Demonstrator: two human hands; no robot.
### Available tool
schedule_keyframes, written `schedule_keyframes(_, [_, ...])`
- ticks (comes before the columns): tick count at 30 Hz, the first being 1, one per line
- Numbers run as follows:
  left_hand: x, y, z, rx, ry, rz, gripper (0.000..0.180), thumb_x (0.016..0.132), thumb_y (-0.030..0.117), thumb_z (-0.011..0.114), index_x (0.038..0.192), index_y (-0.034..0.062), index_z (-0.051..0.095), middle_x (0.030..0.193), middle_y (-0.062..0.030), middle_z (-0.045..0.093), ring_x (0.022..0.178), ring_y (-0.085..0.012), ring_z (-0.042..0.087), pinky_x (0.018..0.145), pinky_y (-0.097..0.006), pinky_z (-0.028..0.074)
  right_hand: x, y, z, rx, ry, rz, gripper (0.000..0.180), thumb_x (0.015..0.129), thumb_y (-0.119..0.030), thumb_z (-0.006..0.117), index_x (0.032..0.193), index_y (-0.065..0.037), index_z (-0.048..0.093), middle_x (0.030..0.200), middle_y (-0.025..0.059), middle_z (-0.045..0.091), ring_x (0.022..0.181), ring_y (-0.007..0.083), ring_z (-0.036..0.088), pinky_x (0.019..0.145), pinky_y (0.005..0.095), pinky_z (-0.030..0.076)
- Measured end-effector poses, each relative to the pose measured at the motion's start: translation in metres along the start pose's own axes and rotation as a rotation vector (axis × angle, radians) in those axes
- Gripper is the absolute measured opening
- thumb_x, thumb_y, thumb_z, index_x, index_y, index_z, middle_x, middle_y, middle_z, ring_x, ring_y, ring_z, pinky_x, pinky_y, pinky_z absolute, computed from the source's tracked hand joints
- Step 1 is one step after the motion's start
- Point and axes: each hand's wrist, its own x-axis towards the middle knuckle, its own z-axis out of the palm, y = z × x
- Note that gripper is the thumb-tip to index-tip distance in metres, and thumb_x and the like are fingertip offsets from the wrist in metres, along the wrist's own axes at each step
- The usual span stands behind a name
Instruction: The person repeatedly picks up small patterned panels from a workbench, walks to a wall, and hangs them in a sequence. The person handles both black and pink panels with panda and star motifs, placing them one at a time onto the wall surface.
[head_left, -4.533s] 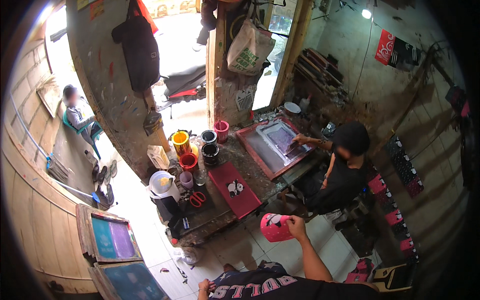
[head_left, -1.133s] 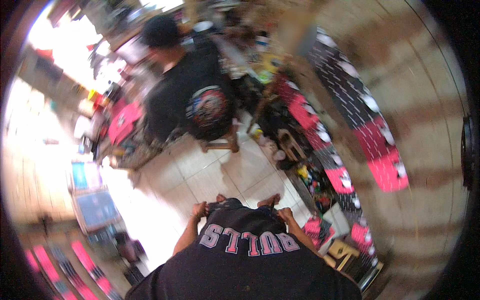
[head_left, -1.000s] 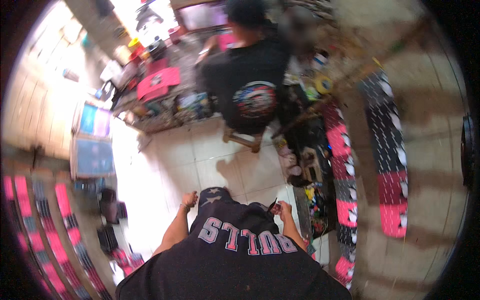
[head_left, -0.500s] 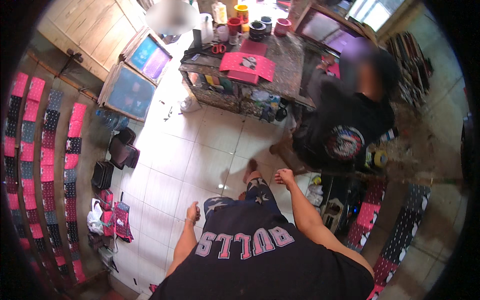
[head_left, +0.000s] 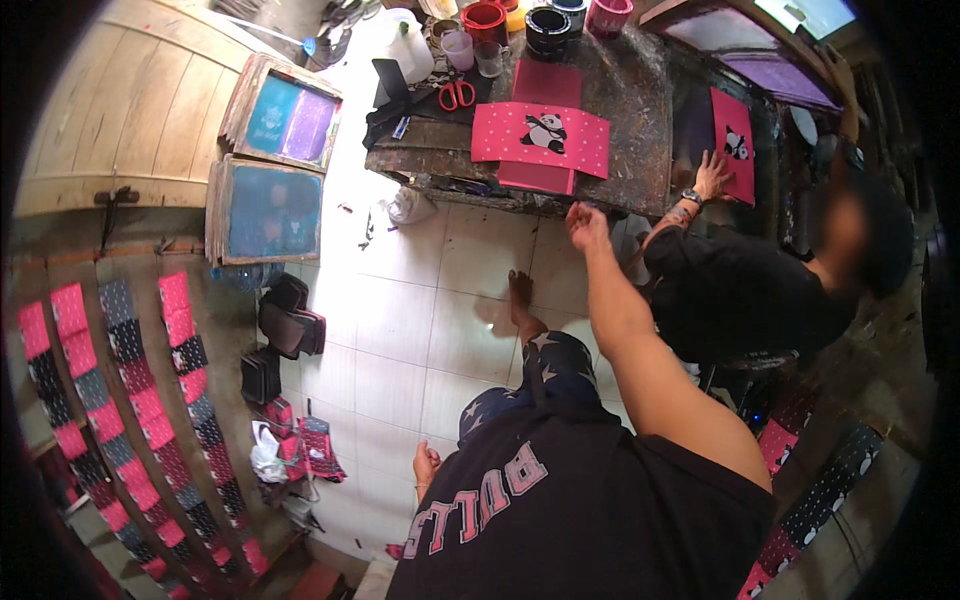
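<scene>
My right hand (head_left: 590, 228) reaches forward to the near edge of the paint-stained work table (head_left: 630, 110). It looks empty, its fingers loosely bent and apart. A pink dotted sheet with a panda print (head_left: 541, 136) lies on the table just beyond it, over plain pink pieces (head_left: 540, 178). Low by my left side hangs my left hand (head_left: 427, 465), partly behind my body; its visible fingers are relaxed and hold nothing that I can see. At the right, a co-worker's hand (head_left: 712, 178) rests by another pink panda sheet (head_left: 736, 146).
Red scissors (head_left: 457, 95), paint pots (head_left: 548, 33) and a white jug (head_left: 402, 45) stand on the table. Framed screens (head_left: 270, 210) lean at the left. Dark bags (head_left: 290, 318) sit beside rows of printed pieces (head_left: 140, 380). The co-worker (head_left: 750, 270) occupies the right.
I have come closer to the table, and my right hand has swung forward to its edge. My left hand has dropped back. The co-worker's reaching hand and second panda sheet now show plainly.
</scene>
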Motion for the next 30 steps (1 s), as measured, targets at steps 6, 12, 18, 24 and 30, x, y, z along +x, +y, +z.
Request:
schedule_keyframes(6, [-0.067,0.113,0.043,-0.098,0.037,0.116,0.048,0.088,0.048,0.044,0.055,0.0138,0.040,0.042,0.0040,0.023,0.031,-0.0086,0.019,0.032,-0.025,0.012,0.044,-0.023,0.076,0.248,-0.078,0.041,0.021,0.085,-0.024,0.050,0.075,-0.006,0.054,0.065,0.0013,0.056,0.052,0.0129,0.053,0.043,0.0235,0.045])
schedule_keyframes(12, [0.006,0.086,0.022,0.932,0.186,0.735,0.032,0.086,0.039,0.052,0.088,0.0068,0.058,0.053,-0.0044,0.052,0.047,-0.0196,0.051,0.045,-0.035,0.041,0.052,0.018,0.117,-0.115,0.104,-0.080,0.020,0.085,-0.022,0.053,0.073,-0.007,0.054,0.064,0.0044,0.057,0.050,0.0117,0.051,0.038,0.0200,0.039])
schedule_keyframes(18, [0.105,0.151,-0.007,1.008,-0.005,0.634,0.033,0.086,0.039,0.052,0.089,0.0066,0.059,0.053,-0.0037,0.053,0.048,-0.0197,0.052,0.045,-0.036,0.042,0.048,0.048,0.157,0.008,0.319,-0.063,0.014,0.087,-0.016,0.053,0.076,-0.007,0.054,0.063,0.0017,0.054,0.046,0.0086,0.047,0.036,0.0193,0.034])
schedule_keyframes(24, [0.175,0.339,0.003,1.311,-0.172,0.894,0.033,0.086,0.039,0.053,0.091,0.0065,0.059,0.053,-0.0031,0.053,0.048,-0.0198,0.053,0.046,-0.036,0.043,0.008,0.055,0.169,-0.375,0.371,-0.612,0.014,0.080,-0.018,0.063,0.068,-0.012,0.059,0.053,-0.0053,0.043,0.043,0.0048,0.040,0.037,0.0205,0.032])
schedule_keyframes(30, [0.143,0.532,0.129,0.890,-0.116,0.424,0.046,0.088,0.043,0.047,0.061,0.0069,0.056,0.042,0.0018,0.035,0.033,-0.0116,0.034,0.034,-0.028,0.028,-0.117,0.050,0.170,-0.672,0.400,-1.158,0.018,0.080,-0.016,0.063,0.079,0.002,0.065,0.064,-0.0049,0.056,0.060,0.0039,0.048,0.055,0.0208,0.039])
